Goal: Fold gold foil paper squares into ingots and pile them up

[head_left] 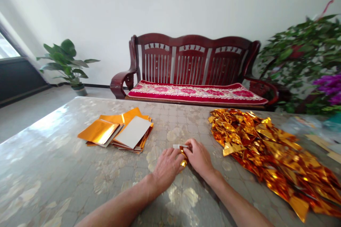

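Observation:
Between my hands, on the table, is a small piece of gold foil paper [183, 163], partly folded, with a pale edge showing at its far end. My left hand [168, 163] lies over its left side, fingers closed on it. From the right, my right hand [198, 155] pinches the far edge with thumb and forefinger. My fingers hide much of the paper. To the left lies a loose stack of flat gold foil sheets [98, 131], with a grey-white backing side [134, 132] facing up on top. On the right spreads a large heap of folded gold foil pieces [255, 149].
The table [69, 170] has a patterned, shiny cover. Clear plastic bags [301, 125] and tan card strips [319, 142] lie at its right end. Beyond the far edge stands a dark wooden bench [189, 56]. Potted plants [68, 60] stand to the left and right.

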`<state>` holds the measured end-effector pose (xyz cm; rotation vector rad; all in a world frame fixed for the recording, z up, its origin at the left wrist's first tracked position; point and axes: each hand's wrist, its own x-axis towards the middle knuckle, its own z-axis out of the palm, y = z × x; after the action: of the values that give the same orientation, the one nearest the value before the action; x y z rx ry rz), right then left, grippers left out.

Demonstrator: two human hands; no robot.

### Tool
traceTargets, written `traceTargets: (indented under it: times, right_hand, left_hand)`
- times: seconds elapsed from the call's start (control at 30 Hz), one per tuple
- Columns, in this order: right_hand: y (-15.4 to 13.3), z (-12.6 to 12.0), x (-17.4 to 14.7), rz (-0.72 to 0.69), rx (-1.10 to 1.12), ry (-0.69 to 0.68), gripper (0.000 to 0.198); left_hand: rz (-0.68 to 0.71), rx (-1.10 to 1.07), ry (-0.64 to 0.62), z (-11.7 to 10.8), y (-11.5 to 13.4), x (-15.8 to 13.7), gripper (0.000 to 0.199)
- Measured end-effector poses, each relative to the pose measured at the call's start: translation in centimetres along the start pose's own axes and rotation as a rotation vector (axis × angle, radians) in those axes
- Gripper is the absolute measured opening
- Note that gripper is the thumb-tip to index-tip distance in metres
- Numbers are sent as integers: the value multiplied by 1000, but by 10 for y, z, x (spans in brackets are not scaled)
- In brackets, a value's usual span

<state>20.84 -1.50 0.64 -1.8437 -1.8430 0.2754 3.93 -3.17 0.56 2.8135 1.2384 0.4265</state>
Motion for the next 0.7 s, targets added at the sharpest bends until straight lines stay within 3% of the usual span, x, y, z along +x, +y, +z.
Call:
traceTargets:
  times: [0.13,0.3,0.53,0.7]
  right_hand:
    - [5,1,5,52,140,-66,21]
    - [6,-1,10,69,185,-133,16]
    - [-1,6,-3,-51,27,61,15]
    - [0,10,-10,-172,-8,95,19]
  left_hand:
    - [-12,9,-3,0,0,0,17]
    - [-44,-12,-15,-2,1,0,36]
    - [-91,10,51,2,-1,-3,43]
    - [-106,34,65,5,-1,-3,43]
